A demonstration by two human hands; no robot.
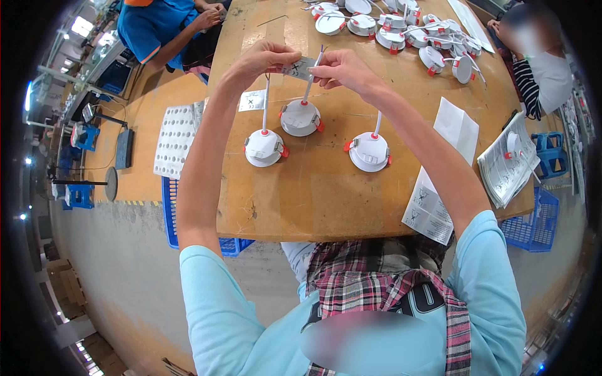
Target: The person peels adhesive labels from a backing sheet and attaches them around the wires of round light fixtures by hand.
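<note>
Between my two hands a small silvery printed label [299, 67] is stretched out beside the upright white cable [306, 93] of a round white downlight [300, 118]. My left hand [271, 61] pinches the label's left end. On the other side my right hand [343, 69] has thumb and fingers closed at the cable and the label's right end; exactly how they meet is partly hidden. Nearer to me sit two more downlights, one at left [264, 148] and another at right [369, 152], each with red-tipped clips and a cable standing up.
A loose label [252, 101] lies left of the cables. Many downlights [392, 39] are heaped at the far right. Label sheets [429, 210] and a paper stack [506, 163] lie on the right. Blue crates [169, 207] stand below the table [313, 213]. Two people sit nearby.
</note>
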